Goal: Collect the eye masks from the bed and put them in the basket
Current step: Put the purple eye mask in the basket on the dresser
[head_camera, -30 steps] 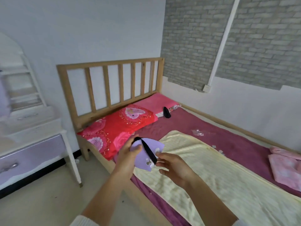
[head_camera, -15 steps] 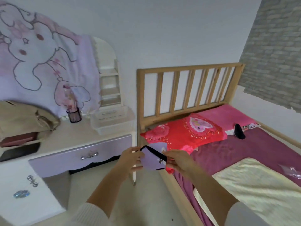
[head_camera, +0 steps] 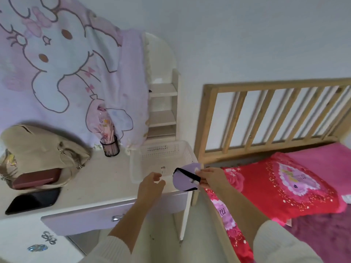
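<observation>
Right hand (head_camera: 212,178) pinched eye mask (head_camera: 185,180) just beside basket (head_camera: 187,152) rim | left hand (head_camera: 152,184) loosely open, empty | advice: carry mask over rim, release inside.

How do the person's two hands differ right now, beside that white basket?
The right hand pinches the purple eye mask by its edge, while the left hand holds nothing, fingers loosely curled. The right hand sits near the basket's right front corner by the bed; the left hand hovers over the desk at the basket's front edge. Both come out of white sleeves and reach toward the basket.
</observation>
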`<state>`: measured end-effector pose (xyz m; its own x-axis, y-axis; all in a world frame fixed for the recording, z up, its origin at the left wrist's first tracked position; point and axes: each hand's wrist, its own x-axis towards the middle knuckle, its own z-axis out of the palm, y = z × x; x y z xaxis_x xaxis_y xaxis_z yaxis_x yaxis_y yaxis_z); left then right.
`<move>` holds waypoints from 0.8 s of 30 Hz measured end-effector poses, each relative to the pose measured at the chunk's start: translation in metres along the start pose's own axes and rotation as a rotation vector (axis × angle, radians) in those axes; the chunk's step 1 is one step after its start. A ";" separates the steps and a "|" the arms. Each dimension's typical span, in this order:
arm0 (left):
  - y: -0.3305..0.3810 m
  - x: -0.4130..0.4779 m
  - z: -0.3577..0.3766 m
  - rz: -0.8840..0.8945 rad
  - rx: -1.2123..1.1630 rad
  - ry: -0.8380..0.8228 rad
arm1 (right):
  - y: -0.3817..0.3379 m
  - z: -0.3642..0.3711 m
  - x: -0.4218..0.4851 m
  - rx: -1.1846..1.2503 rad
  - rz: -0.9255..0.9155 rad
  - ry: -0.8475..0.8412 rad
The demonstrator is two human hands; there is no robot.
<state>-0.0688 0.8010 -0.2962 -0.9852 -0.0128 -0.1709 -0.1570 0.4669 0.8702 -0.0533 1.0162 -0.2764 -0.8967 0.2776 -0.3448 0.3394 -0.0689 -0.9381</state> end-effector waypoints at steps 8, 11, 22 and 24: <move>-0.053 0.131 -0.013 0.106 0.418 0.059 | -0.001 0.038 0.134 -0.130 0.120 0.059; -0.072 0.174 -0.016 0.110 0.605 0.042 | 0.006 0.052 0.175 -0.242 0.140 0.109; -0.106 0.210 0.000 0.075 0.798 0.012 | 0.045 0.095 0.255 -0.627 0.190 0.107; -0.107 0.209 0.001 0.077 0.805 0.003 | 0.049 0.099 0.260 -0.660 0.205 0.131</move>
<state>-0.2581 0.7489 -0.4259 -0.9916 0.0435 -0.1215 0.0079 0.9600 0.2799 -0.2978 0.9902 -0.4156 -0.7686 0.4374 -0.4668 0.6367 0.4520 -0.6248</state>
